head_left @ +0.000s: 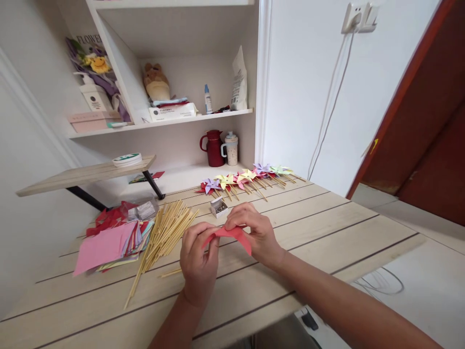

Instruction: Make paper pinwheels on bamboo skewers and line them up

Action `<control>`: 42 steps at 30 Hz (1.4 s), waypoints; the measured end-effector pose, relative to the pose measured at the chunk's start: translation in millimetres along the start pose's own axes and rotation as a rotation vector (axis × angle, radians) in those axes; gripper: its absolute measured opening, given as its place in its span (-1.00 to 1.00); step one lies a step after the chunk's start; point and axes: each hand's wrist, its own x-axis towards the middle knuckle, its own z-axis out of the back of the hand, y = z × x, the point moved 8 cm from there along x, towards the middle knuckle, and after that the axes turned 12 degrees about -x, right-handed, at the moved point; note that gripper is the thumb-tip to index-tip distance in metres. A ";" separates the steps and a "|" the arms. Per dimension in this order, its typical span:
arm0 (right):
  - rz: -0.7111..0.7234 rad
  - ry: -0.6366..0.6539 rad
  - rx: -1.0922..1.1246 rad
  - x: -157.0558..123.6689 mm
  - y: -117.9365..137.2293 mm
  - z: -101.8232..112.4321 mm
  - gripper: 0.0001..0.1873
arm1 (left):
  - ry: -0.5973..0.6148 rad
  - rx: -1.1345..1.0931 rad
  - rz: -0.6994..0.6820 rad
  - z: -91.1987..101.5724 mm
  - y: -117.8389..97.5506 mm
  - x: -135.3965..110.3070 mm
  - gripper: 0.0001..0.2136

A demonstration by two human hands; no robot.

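Head camera showed both hands meeting over the middle of the counter (327, 228), with a piece of red paper (232, 236) pinched between them. The left hand (198, 261) gripped the paper's left end between thumb and curled fingertips. The right hand (254, 230) was closed on its upper edge from above. The paper was held just above the counter rather than lying on it, bent into a shallow arch with one pointed flap hanging toward the lower right.

By that look, the step in hand was the shaping of the sheet, a corner being drawn in toward the middle. No pin or stick was on it yet.

A small open box of pins (219, 207) sat just behind the right hand. A heap of wooden sticks (165, 232) lay to the left, beside a stack of coloured paper (105, 245), and one loose stick (170, 273) lay near the left hand. Farther back ran a row of paper pinwheels (247, 178) on sticks.

Any further fold would seem to call for one hand alone keeping the gathered corners pressed together, so the bend did not spring open. That would free the other hand for the pin box, which was close.
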 end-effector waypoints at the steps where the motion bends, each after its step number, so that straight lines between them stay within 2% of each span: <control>1: -0.059 0.018 0.037 0.2 -4.8 -1.4 -0.93 | -0.002 -0.018 0.022 -0.6 1.7 1.0 -0.82; 4: -0.284 0.108 0.171 -1.9 -24.3 -10.3 -0.93 | 0.015 -0.091 0.141 -4.5 13.6 2.6 -0.88; 7: -0.493 0.185 0.309 -8.0 -43.6 -21.7 -0.86 | 0.028 -0.164 0.329 -9.6 35.1 -2.0 -0.95; 10: -0.584 0.206 0.397 -12.0 -54.6 -28.9 -0.76 | 0.026 -0.232 0.498 -14.3 55.6 -11.3 -0.92; 12: -0.599 0.211 0.431 -13.1 -57.3 -31.6 -0.72 | 0.032 -0.263 0.548 -16.9 62.1 -15.0 -0.90; 14: -0.585 0.211 0.418 -12.8 -56.9 -31.3 -0.72 | 0.029 -0.259 0.522 -16.5 60.3 -13.5 -0.90; 16: -0.517 0.193 0.341 -10.5 -52.4 -26.7 -0.79 | 0.028 -0.212 0.431 -13.7 50.7 -7.9 -0.93; 19: -0.305 0.120 0.174 -4.1 -36.8 -14.5 -0.92 | 0.041 -0.106 0.240 -8.7 29.1 1.3 -0.95; 21: -0.167 0.076 0.116 -1.5 -25.5 -8.5 -0.93 | 0.047 -0.063 0.146 -6.1 18.3 4.2 -0.92; 26: 0.004 0.067 0.059 1.8 -11.4 -3.4 -0.94 | 0.046 -0.059 0.077 -2.5 13.3 3.8 -0.77; 30: 0.052 0.076 0.021 3.0 -7.2 -0.8 -0.95 | 0.076 -0.074 0.032 -4.4 11.2 3.1 -0.74; 37: 0.026 0.070 -0.023 2.6 -8.7 0.2 -0.95 | 0.076 0.011 -0.018 -2.5 5.1 4.3 -0.82; 42: 0.035 0.038 -0.027 3.0 -6.0 2.2 -0.97 | 0.074 0.099 -0.130 0.2 -5.2 3.4 -0.73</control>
